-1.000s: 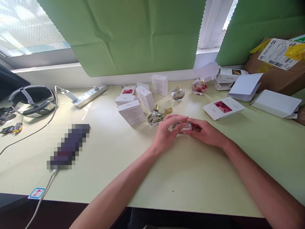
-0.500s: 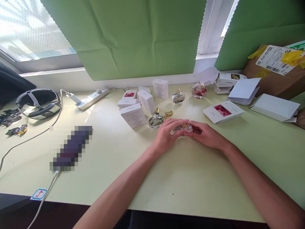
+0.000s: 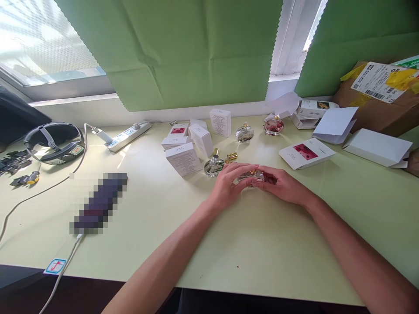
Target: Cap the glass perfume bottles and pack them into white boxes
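Observation:
A clear glass perfume bottle (image 3: 251, 178) with a gold neck stands on the table, partly covered by my fingers. My left hand (image 3: 229, 181) wraps its left side and my right hand (image 3: 280, 184) grips its right side, with the fingertips of both meeting near the neck. Just left of my left hand is another glass perfume bottle (image 3: 214, 167). A gold cap (image 3: 232, 156) lies behind my left hand. Farther back stand a clear bottle (image 3: 245, 133) and one with pink-red contents (image 3: 274, 126).
Several white boxes (image 3: 183, 160) stand left of the bottles. A flat printed box (image 3: 307, 153) and opened cartons (image 3: 378, 147) lie right, before a brown cardboard box (image 3: 376, 98). At left are a pixelated dark object (image 3: 98, 205), a power strip (image 3: 127, 136) and a headband device (image 3: 54, 144).
Both hands stay on the bottle with almost no visible movement. The view has shifted very slightly, most noticeably at the left side.

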Demonstrator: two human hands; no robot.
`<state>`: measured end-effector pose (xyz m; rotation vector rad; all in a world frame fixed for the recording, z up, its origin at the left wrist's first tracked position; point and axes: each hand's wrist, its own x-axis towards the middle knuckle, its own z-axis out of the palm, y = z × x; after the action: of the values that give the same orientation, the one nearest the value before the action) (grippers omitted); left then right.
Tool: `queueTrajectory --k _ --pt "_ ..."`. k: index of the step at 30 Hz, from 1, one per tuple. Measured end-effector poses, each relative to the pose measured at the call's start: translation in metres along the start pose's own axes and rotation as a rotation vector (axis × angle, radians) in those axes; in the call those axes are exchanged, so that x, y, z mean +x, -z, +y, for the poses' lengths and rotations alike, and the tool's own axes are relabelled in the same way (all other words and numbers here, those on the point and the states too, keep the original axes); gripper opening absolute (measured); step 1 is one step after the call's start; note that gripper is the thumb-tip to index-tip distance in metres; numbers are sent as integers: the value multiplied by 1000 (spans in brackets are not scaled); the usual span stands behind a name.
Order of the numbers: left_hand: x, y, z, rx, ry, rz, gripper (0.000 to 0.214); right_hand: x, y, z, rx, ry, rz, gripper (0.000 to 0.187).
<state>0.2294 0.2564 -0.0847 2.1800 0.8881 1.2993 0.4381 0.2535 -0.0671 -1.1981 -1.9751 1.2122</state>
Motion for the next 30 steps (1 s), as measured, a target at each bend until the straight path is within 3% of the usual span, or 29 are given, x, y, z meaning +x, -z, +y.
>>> queueTrajectory --k 30 --pt "2 3 -6 121 -159 12 33 2 -1 1 1 20 13 48"
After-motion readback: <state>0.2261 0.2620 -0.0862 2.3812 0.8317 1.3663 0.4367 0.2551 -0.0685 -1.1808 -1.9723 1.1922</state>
